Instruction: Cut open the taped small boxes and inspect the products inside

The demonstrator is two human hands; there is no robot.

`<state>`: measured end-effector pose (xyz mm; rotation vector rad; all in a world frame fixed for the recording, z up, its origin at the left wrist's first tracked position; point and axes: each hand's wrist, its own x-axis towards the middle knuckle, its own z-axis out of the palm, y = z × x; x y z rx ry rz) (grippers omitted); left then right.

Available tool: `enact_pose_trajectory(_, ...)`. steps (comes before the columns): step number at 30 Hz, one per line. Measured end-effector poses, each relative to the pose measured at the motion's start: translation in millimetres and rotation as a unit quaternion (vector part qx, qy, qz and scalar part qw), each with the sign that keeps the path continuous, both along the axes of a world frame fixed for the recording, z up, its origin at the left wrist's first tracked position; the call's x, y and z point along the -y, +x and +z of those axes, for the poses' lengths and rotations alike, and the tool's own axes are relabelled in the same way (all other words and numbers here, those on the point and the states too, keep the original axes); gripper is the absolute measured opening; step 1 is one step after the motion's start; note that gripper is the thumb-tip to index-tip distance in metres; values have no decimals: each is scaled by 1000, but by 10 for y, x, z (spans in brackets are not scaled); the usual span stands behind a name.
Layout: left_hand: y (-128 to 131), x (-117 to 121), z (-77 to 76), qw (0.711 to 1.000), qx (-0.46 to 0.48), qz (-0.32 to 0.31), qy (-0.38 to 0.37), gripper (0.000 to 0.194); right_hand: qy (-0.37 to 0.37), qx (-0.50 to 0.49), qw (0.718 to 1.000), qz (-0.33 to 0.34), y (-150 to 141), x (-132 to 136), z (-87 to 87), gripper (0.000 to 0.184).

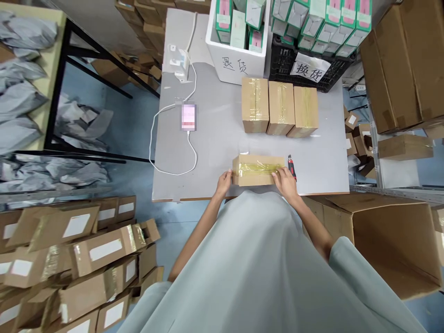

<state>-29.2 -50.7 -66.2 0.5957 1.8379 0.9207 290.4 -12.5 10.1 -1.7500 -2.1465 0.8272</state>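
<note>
I'm in a parcel-packing stockroom: labelled cartons (pixel 120 243) piled up, grey mailer bags (pixel 26 34) heaped, a white bin (pixel 215 64) marked "returns" and a black crate (pixel 335 78) "exchanges".

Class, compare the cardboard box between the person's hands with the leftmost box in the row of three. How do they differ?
The box between the hands has its tape running left to right; the leftmost box has tape running front to back.
The first sits near the table's front edge, with the left hand and right hand at its ends; the leftmost box stands farther back, untouched.
Both are brown, taped cardboard.
</note>
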Motion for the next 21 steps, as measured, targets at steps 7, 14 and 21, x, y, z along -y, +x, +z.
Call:
enact_pose_trajectory(7, 280, -35, 184, 997, 61, 2, 49, 64, 13, -16, 1000, -23, -213, 39, 452, 71)
enact_pose_trajectory(14, 133, -3, 637, 993, -22, 17, 113, 67, -35, -102, 993, -40, -395, -62, 596, 61)
enact_pose_trajectory(21, -89, 95, 736, 991, -79, -13, 105, 53, -111, -187, 976, -17, -426, -76, 233, 56)
